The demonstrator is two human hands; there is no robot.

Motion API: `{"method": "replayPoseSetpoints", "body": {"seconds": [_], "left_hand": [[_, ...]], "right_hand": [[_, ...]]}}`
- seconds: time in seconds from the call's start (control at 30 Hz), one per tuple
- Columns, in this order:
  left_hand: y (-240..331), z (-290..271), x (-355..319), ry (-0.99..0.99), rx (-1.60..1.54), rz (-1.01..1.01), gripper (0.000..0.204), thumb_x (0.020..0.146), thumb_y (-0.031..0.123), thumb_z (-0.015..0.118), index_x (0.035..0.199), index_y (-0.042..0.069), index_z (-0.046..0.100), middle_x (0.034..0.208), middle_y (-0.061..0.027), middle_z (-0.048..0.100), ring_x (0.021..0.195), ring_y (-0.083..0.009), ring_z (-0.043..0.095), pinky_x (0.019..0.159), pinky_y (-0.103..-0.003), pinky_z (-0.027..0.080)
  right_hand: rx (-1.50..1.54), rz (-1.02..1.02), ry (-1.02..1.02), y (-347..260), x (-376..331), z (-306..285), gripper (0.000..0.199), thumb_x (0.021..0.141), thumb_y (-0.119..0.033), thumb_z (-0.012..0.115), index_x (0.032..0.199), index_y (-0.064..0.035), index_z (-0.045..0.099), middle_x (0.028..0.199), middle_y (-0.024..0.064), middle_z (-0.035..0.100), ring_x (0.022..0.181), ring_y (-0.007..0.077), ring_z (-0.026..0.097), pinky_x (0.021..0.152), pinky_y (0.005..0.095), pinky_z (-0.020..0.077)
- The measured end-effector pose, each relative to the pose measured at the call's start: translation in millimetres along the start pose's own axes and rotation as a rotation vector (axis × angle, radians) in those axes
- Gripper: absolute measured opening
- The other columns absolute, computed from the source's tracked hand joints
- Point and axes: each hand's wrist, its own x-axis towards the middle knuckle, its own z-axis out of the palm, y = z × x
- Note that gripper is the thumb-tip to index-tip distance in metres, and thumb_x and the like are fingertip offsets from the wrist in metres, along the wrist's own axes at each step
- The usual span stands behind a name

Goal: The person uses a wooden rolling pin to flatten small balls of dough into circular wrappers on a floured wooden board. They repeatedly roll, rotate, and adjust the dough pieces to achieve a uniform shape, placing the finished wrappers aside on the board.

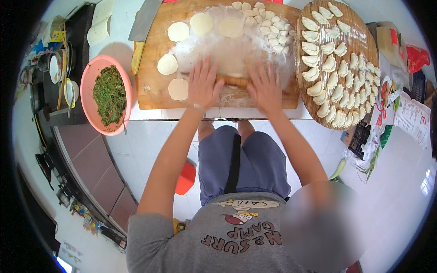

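Both my hands lie flat with fingers spread on a thin wooden rolling pin [235,82]. My left hand [203,85] presses its left end and my right hand [265,88] its right end. The pin lies across a floured patch of a wooden cutting board [150,98], over pale dough that my hands mostly hide. Several rolled round wrappers [178,32] lie on the board's left and far side. A heap of small dough pieces [269,28] sits at the far right of the board.
A round woven tray [359,34] packed with folded dumplings sits to the right. A pink bowl [88,77] of chopped green filling stands to the left. A cleaver [144,20] rests at the board's far left corner. A red stool [185,178] is on the floor below.
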Motion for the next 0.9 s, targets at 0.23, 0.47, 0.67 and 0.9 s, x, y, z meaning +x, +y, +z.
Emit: {"method": "replayPoseSetpoints", "body": {"seconds": [0.23, 0.47, 0.67, 0.9], "left_hand": [[1, 0, 10, -0.002, -0.027, -0.004, 0.059, 0.094, 0.04, 0.047, 0.146, 0.012, 0.039, 0.154, -0.0153, 0.03, 0.141, -0.0405, 0.025, 0.115, -0.053, 0.016], [4, -16, 25, -0.032, -0.045, 0.252, 0.07, 0.08, 0.041, 0.066, 0.141, 0.014, 0.045, 0.148, -0.0114, 0.038, 0.137, -0.036, 0.032, 0.115, -0.051, 0.02], [23, -15, 47, 0.037, -0.344, 0.493, 0.042, 0.066, 0.006, 0.074, 0.107, 0.01, 0.064, 0.114, -0.0071, 0.062, 0.114, -0.0289, 0.055, 0.096, -0.042, 0.045], [54, -28, 42, -0.112, -0.488, 0.391, 0.025, 0.071, 0.003, 0.072, 0.094, 0.006, 0.063, 0.093, -0.0081, 0.065, 0.087, -0.026, 0.064, 0.075, -0.036, 0.052]], "right_hand": [[0.01, -0.008, -0.009, 4, 4, -4, 0.062, 0.091, -0.036, 0.056, 0.147, -0.0157, 0.037, 0.151, 0.0145, 0.033, 0.14, 0.036, 0.028, 0.113, 0.0556, 0.0224], [0.202, 0.039, -0.17, 13, 4, -13, 0.049, 0.083, -0.032, 0.068, 0.125, -0.0117, 0.052, 0.112, 0.0117, 0.059, 0.096, 0.0335, 0.06, 0.08, 0.0451, 0.0488], [0.579, 0.075, -0.128, 23, -5, -19, 0.033, 0.087, -0.032, 0.066, 0.108, -0.0059, 0.06, 0.085, 0.0131, 0.062, 0.074, 0.0312, 0.061, 0.063, 0.0408, 0.0485], [1.351, 0.711, -0.545, 37, -18, -36, 0.031, 0.096, -0.032, 0.058, 0.1, -0.0012, 0.063, 0.071, -0.0009, 0.056, 0.062, 0.008, 0.049, 0.055, 0.0236, 0.0383]]}}
